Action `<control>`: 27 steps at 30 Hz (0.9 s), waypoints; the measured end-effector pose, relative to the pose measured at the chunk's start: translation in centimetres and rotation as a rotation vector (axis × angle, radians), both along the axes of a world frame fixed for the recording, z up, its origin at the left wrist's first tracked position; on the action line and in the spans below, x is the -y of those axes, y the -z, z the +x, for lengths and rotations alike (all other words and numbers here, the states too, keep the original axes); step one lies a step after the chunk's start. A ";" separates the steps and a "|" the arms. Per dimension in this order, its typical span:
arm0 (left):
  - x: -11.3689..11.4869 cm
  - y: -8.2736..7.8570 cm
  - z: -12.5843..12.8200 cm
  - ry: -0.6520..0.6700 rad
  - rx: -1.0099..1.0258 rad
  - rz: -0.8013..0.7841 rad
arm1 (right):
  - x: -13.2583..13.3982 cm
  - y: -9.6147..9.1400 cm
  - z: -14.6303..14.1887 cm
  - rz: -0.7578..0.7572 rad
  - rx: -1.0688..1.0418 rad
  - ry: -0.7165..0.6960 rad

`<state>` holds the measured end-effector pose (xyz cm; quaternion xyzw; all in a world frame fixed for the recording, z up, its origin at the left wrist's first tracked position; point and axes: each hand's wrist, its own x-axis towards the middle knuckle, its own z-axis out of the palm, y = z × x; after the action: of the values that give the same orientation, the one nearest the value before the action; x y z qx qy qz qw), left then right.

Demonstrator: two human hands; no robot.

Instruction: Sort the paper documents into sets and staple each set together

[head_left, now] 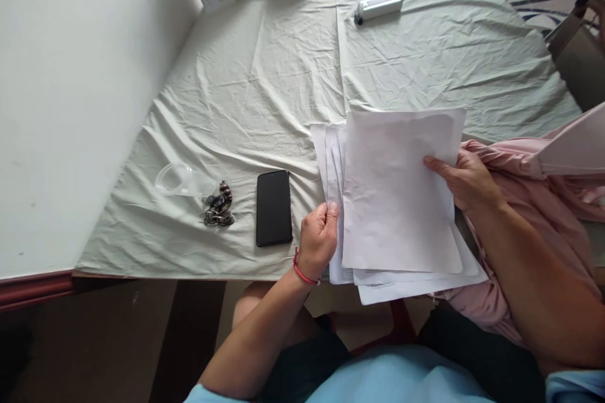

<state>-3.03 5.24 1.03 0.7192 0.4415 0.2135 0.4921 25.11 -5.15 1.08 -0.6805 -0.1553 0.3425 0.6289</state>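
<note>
A loose stack of white paper sheets (397, 201) lies fanned at the near edge of a table covered with a pale green cloth (265, 88). My left hand (317, 239), a red cord at its wrist, is closed in a pinch on the stack's left edge. My right hand (466, 179) grips the right edge of the top sheet, thumb on top and fingers behind the paper. The sheets overhang the table edge above my lap.
A black phone (273, 208) lies face up left of the papers, next to a dark beaded bracelet (218, 206) and a clear plastic piece (179, 179). Pink fabric (529, 227) is bunched at the right. A white cylindrical device (378, 6) lies far back. White wall (70, 88) at left.
</note>
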 end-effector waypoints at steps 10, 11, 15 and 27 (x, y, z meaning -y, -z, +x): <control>-1.1 1.2 0.6 -0.090 0.304 -0.223 | 0.3 0.8 0.4 -0.066 0.203 -0.194; -1.0 1.0 0.6 -0.082 0.267 -0.195 | 0.4 1.0 0.5 -0.074 0.233 -0.184; -0.6 0.5 0.1 -0.080 0.114 -0.099 | 0.5 1.4 0.8 -0.049 0.266 -0.182; -0.9 1.4 0.1 -0.106 0.194 -0.091 | 0.5 0.5 0.5 -0.023 0.398 -0.179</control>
<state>-2.97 6.15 -0.33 0.6477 0.4385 0.2874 0.5529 25.59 -5.62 0.57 -0.7253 -0.3322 0.2577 0.5451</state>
